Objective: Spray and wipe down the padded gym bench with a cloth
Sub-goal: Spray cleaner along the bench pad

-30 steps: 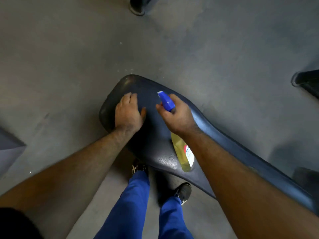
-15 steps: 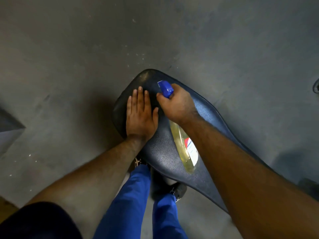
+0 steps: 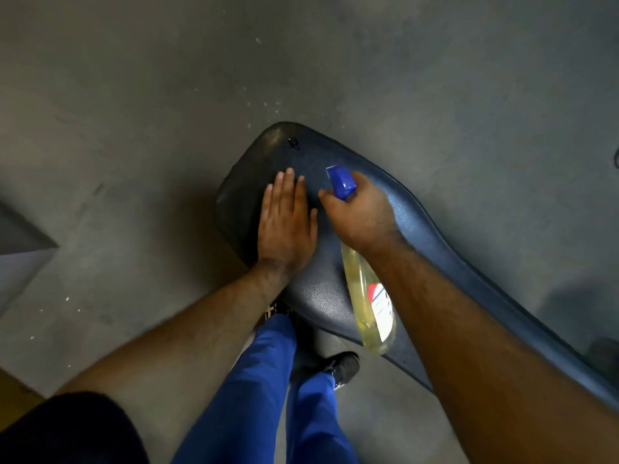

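Head view: the dark padded bench (image 3: 335, 296) runs from its rounded far end toward the lower right corner, grey floor (image 3: 134, 128) open on every side. The left hand (image 3: 286, 219) lies flat on the surface near that far end, fingers straight and together. Just beside it, the right hand (image 3: 360, 212) grips the spray bottle (image 3: 370, 309), blue nozzle pointing toward the rounded end.

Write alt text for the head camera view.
Seen from above, a person's left hand lies flat, fingers straight, on a dark blue padded vinyl gym bench, while the right hand grips a clear spray bottle of yellow liquid with a blue nozzle. No cloth is visible.
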